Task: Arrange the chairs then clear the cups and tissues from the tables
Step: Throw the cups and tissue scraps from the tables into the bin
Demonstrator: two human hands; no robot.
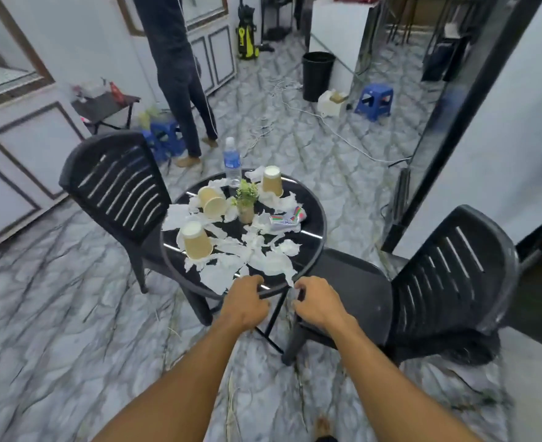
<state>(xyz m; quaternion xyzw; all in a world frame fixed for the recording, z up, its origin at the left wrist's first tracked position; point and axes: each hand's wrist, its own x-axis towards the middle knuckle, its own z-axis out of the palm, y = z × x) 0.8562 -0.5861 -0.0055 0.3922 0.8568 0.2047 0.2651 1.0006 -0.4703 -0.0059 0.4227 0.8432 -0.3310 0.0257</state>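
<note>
Left hand [247, 303] and right hand [319, 306] at the near rim of the littered table [311, 218]
Left fingers curl over the rim; right fingers are curled just beside it, grip unclear. Torn tissues [260, 253] lie just past the fingertips, three paper cups [196, 240] farther in among them; the left chair [119, 186] and right chair [448, 275] flank the table
</note>
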